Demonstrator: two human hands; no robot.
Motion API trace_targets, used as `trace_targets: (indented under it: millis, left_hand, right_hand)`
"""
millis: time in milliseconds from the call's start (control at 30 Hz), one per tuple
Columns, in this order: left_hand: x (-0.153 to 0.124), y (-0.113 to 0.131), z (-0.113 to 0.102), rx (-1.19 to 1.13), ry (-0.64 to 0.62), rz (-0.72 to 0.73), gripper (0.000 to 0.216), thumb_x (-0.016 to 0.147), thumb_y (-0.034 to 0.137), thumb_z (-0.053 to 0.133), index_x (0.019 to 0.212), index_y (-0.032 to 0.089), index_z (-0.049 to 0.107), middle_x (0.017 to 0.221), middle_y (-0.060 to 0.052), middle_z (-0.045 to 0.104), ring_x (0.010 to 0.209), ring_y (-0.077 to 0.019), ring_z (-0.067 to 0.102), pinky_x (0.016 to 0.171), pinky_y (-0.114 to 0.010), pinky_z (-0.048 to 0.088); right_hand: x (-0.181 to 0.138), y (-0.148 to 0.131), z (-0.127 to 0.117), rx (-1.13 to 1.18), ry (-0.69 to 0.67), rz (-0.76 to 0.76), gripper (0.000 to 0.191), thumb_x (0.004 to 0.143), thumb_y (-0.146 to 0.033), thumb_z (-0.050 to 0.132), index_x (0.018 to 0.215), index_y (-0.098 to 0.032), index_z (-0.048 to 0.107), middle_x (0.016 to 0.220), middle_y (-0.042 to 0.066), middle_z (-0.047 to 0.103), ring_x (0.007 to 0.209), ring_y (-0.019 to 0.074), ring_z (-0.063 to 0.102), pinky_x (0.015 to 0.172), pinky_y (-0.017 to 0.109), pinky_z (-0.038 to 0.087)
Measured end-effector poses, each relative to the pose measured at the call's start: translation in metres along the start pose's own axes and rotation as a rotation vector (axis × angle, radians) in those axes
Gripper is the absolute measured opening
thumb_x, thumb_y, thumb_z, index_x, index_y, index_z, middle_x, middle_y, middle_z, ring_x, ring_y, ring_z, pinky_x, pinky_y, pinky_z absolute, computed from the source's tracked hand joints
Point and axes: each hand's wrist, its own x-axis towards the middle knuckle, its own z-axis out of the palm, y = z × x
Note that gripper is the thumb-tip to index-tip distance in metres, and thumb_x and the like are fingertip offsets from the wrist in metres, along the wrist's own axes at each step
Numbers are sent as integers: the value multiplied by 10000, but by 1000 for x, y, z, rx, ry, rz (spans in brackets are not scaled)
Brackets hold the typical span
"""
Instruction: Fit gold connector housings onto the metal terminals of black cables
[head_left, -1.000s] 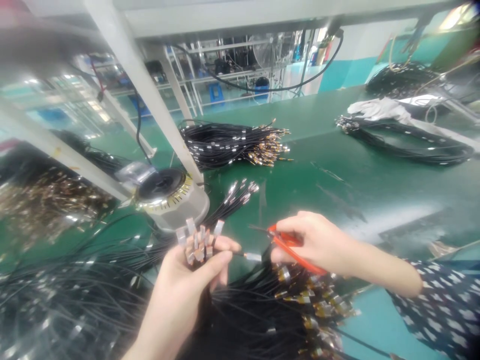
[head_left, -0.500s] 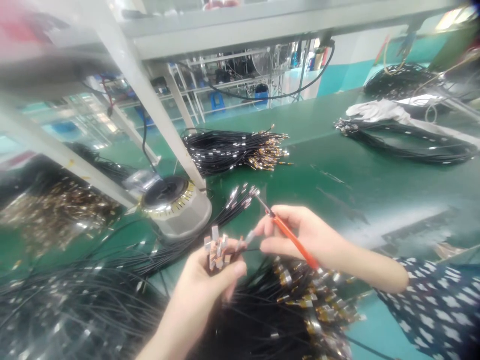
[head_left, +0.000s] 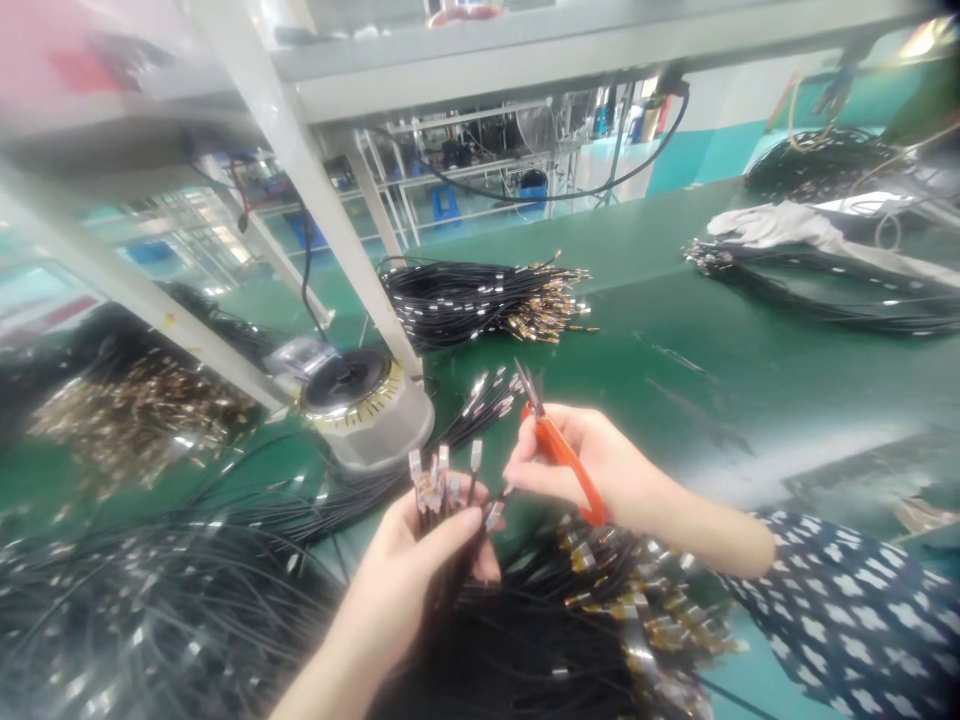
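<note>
My left hand [head_left: 420, 575] is closed round a bunch of thin black cables [head_left: 439, 490] whose silver metal ends stick up above my fingers. My right hand [head_left: 592, 465] grips orange-handled snips [head_left: 551, 435] with the blades pointing up and away. Its fingertips also pinch the end of one cable [head_left: 496, 512] right beside the bunch. Both hands hover over a heap of black cables with gold and silver ends [head_left: 600, 610] on the green bench [head_left: 712, 360].
A round grey machine with a black disc [head_left: 364, 405] stands just behind my left hand, under slanted white frame legs [head_left: 300, 170]. Another cable bundle [head_left: 480, 298] lies behind it. More cable heaps lie at the left [head_left: 127, 420], and a coil with white cloth [head_left: 795, 245] at far right.
The snips swung from lying flat to pointing upward. My right hand moved left and took the end of one cable next to the bunch in my left hand, which shifted slightly right.
</note>
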Motion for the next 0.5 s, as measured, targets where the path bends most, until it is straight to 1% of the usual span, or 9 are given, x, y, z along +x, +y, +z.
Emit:
trace_targets:
  millis: [67, 133, 200, 267, 333, 433, 500]
  left_hand:
    - [2, -1, 1, -9, 6, -19, 184, 754, 266, 744, 853, 131, 667, 661, -57, 714, 458, -162, 623, 511, -278, 475]
    - [3, -1, 1, -13, 0, -12, 207, 758, 285, 743, 857, 119, 670, 642, -59, 710, 419, -139, 588, 462, -255, 448]
    - [4, -3, 2, 1, -10, 15, 219, 767, 302, 738, 851, 111, 670, 603, -55, 699, 377, -103, 530, 412, -217, 389]
    - [5, -5, 3, 30, -15, 20, 239, 781, 332, 725, 858, 111, 675, 552, -42, 678, 342, -74, 471, 367, -186, 320]
    - [4, -6, 5, 69, -23, -17, 297, 783, 369, 715, 936, 116, 687, 494, -27, 654, 310, -71, 432, 328, -174, 274]
    - [0, -6, 10, 144, -16, -80, 395, 775, 387, 706, 1066, 120, 690, 392, 9, 588, 267, -67, 374, 297, -165, 242]
    - [-3, -4, 15, 203, -2, -104, 372, 775, 373, 698, 1054, 129, 714, 350, 31, 543, 253, -53, 338, 298, -156, 227]
  right_hand:
    - [-1, -1, -1, -9, -16, 18, 319, 676, -346, 796, 706, -176, 528, 671, -42, 573, 611, 102, 528, 632, 243, 457]
    - [-1, -3, -3, -20, -49, 42, 341, 677, -388, 793, 704, -173, 530, 656, -43, 555, 600, 100, 510, 606, 235, 445]
    - [-1, -6, -9, -35, -84, 55, 359, 720, -455, 747, 711, -176, 521, 631, -52, 516, 567, 94, 476, 554, 226, 416]
    - [-1, -10, -20, -133, -107, 27, 368, 761, -499, 696, 723, -179, 520, 635, -53, 498, 558, 92, 454, 531, 222, 388]
    - [0, -15, -34, -366, -122, -23, 372, 772, -518, 679, 716, -176, 545, 633, -52, 495, 556, 91, 435, 523, 222, 358]
    - [0, -26, -56, -813, -146, -116, 393, 751, -542, 690, 642, -182, 577, 571, -50, 489, 531, 95, 401, 498, 232, 296]
    - [-2, -34, -66, -1063, -180, -198, 377, 746, -505, 705, 575, -194, 578, 524, -46, 496, 510, 101, 388, 503, 244, 275]
